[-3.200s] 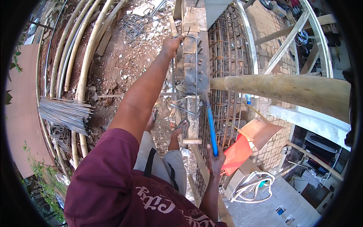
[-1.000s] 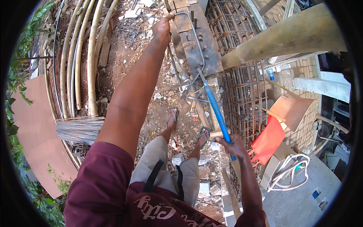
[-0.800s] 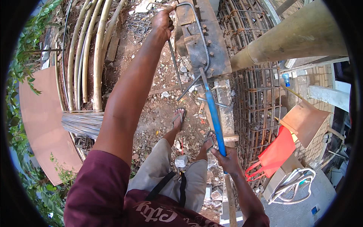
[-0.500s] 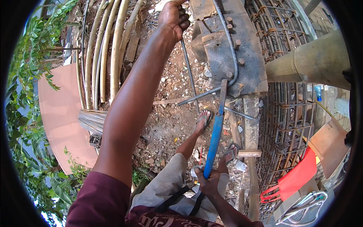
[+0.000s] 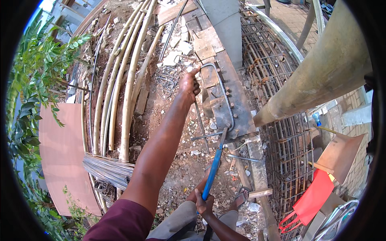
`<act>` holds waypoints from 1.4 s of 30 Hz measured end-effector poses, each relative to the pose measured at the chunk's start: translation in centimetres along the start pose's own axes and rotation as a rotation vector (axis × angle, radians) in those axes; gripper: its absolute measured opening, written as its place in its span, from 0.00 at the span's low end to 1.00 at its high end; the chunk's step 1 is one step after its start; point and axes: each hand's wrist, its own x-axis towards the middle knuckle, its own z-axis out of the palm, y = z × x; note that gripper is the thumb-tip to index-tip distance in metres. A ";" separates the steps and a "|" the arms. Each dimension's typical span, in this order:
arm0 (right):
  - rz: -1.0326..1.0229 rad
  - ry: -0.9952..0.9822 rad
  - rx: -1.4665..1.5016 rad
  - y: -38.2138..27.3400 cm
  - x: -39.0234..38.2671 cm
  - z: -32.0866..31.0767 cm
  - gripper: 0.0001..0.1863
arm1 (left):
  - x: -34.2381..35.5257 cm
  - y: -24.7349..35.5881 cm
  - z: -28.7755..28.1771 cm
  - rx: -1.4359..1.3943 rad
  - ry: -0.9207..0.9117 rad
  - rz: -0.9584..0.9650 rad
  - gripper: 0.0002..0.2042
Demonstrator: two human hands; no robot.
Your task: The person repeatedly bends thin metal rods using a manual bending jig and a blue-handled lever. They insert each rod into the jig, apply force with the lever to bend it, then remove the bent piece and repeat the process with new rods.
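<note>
My left hand, arm stretched forward, is closed round the far end of a bent steel reinforcing bar. The bar runs along the bolts of a dark metal-topped bending bench and turns a corner at the near end. Its short tail points left past the bench edge. My right hand, low in front of my legs, is wrapped round the blue handle of a bending lever. The lever's bare metal head meets the bar at that near corner.
Tied rebar cages lie right of the bench, below a thick bamboo post. Bamboo poles, a bundle of thin rods and a brown sheet are left. A red bag stands lower right. Rubble covers the ground.
The view has tilted up, so the bench and hands sit lower in the picture and more of the far bench shows. Both hands keep their holds; the lever's head stays at the bar's near corner.
</note>
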 end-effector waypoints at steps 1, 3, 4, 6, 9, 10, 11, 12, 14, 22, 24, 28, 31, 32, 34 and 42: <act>0.019 0.020 0.004 0.4 0.3 0.8 0.19 | 0.3 -0.1 -0.1 -0.020 -0.032 0.028 0.25; -0.023 0.049 0.072 1.6 1.1 2.4 0.19 | 0.9 -0.6 -0.4 -0.013 -0.046 0.040 0.25; 0.034 0.102 0.053 2.4 1.4 3.1 0.20 | 1.2 -1.0 -0.5 -0.011 -0.038 0.059 0.25; -0.071 0.079 0.087 3.4 2.3 3.9 0.23 | 1.7 -1.4 -0.7 -0.024 -0.043 0.083 0.24; -0.117 0.072 0.089 3.0 2.7 3.0 0.26 | 1.9 -1.2 -0.7 0.002 -0.033 0.081 0.24; -0.086 0.085 0.048 2.2 2.3 2.0 0.26 | 1.9 -0.9 -0.6 0.004 -0.013 0.047 0.21; -0.195 0.069 -0.056 1.3 1.6 1.0 0.25 | 1.8 -0.4 -0.7 0.035 -0.028 0.027 0.20; -0.286 0.096 -0.176 0.1 0.7 -0.3 0.24 | 1.7 0.0 -0.8 0.075 -0.064 -0.028 0.19; -0.321 0.125 -0.390 -2.1 -2.1 -2.9 0.23 | 1.5 1.3 -1.2 0.225 -0.091 -0.080 0.17; -0.174 0.362 -0.616 -7.7 -11.8 -10.4 0.18 | -4.2 9.2 -2.2 0.125 -0.402 -0.169 0.10; 0.011 0.441 -0.606 -8.3 -13.9 -10.7 0.17 | -8.0 11.1 -2.5 -0.050 -0.509 -0.147 0.11; 0.022 0.507 -0.447 -8.4 -16.4 -8.8 0.21 | -15.7 10.2 -7.3 -0.242 -0.570 -0.086 0.18; 0.034 0.552 -0.351 -7.7 -16.6 -5.8 0.21 | -18.5 5.8 -12.6 -0.495 -0.418 -0.172 0.15; 0.042 0.557 -0.283 -7.5 -16.5 -4.8 0.20 | -19.0 3.8 -14.0 -0.607 -0.370 -0.212 0.15; 0.040 0.544 -0.237 -7.3 -16.3 -3.1 0.17 | -19.6 -0.4 -15.8 -0.785 -0.191 -0.308 0.11; 0.048 0.481 -0.545 -11.9 -16.6 -3.6 0.18 | -15.4 -7.5 -13.8 -1.033 0.104 -0.232 0.26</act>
